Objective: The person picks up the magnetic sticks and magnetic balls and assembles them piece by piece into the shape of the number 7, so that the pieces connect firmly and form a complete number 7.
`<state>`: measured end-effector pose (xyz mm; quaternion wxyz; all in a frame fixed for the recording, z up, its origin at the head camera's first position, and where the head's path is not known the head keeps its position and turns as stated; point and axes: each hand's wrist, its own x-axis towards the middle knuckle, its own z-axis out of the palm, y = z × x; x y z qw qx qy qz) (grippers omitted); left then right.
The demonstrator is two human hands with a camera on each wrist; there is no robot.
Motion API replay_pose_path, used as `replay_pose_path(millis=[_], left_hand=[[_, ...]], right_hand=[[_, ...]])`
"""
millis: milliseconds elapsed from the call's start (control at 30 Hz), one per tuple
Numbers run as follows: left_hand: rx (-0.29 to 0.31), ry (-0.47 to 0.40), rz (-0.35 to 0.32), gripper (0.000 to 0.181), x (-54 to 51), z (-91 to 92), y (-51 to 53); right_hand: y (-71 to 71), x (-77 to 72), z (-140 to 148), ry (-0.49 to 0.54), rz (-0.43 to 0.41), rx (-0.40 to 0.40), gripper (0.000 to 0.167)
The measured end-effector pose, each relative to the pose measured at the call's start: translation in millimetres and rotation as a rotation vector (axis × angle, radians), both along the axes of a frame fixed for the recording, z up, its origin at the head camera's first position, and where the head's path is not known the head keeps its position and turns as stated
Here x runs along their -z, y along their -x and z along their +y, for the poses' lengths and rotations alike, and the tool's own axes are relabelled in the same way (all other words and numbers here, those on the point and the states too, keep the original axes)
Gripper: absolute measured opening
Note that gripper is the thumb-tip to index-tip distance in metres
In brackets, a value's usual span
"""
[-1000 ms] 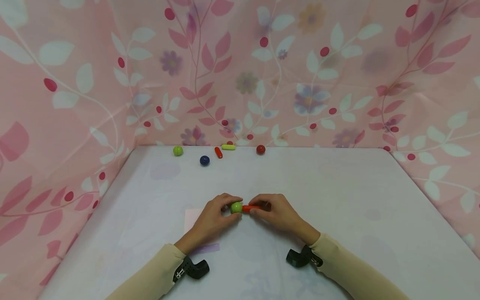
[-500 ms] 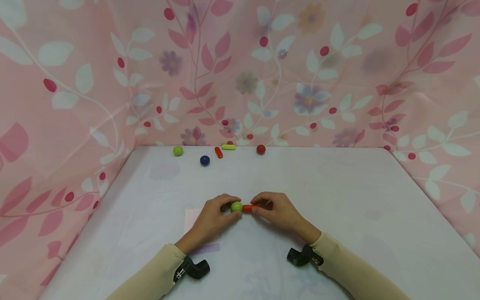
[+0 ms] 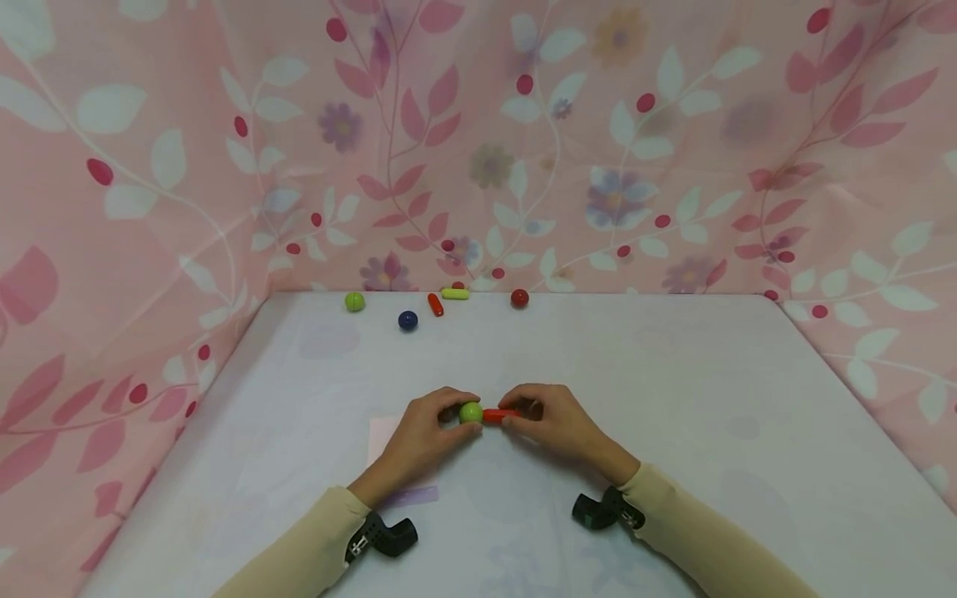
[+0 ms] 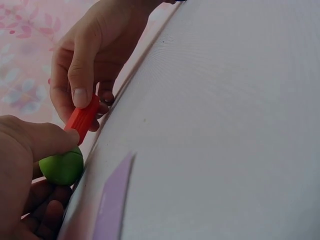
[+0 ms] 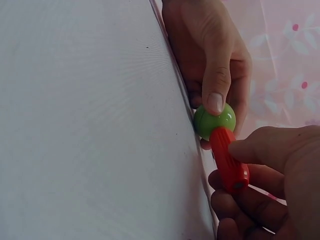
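Left hand point(image 3: 429, 427) pinches glossy green ball point(image 3: 471, 413) | right hand point(image 3: 553, 420) pinches grooved red rod point(image 5: 227, 166) | ball, rod touching

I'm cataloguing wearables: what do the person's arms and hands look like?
The left sleeve and right sleeve are long, plain and pale beige. At their cuffs sit a left wrist device and a right wrist device, both black and bent, with silvery detail. The left hand and right hand wear no gloves.
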<state>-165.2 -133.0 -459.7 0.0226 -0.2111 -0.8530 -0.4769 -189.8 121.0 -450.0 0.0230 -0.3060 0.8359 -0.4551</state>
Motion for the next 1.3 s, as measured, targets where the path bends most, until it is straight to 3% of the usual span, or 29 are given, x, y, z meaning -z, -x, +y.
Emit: replay_pose_path(millis=[167, 467, 633, 967, 1300], left_hand=[[-0.01, 0.015, -0.006, 0.043, 0.6, -1.3, 0.0], [-0.005, -0.001, 0.009, 0.034, 0.6, -1.4, 1.4], [0.0, 0.002, 0.009, 0.033, 0.1, -0.9, 2.5], [-0.006, -0.011, -0.004, 0.032, -0.1, -0.8, 2.4], [0.008, -0.004, -0.011, 0.032, 2.5, -0.7, 1.5]], right_hand=[[1.1, 1.4, -1, -0.008, 0.018, -0.007, 0.017], [2.1, 0.1, -1, 0.0, -0.004, 0.002, 0.016], [10.0, -3.6, 1, -0.016, -0.019, 0.054, 0.012], [47.5, -17.1, 9, -0.064, 0.019, 0.173, 0.014], [90.5, -36.7, 15, 0.075, -0.033, 0.261, 0.017]])
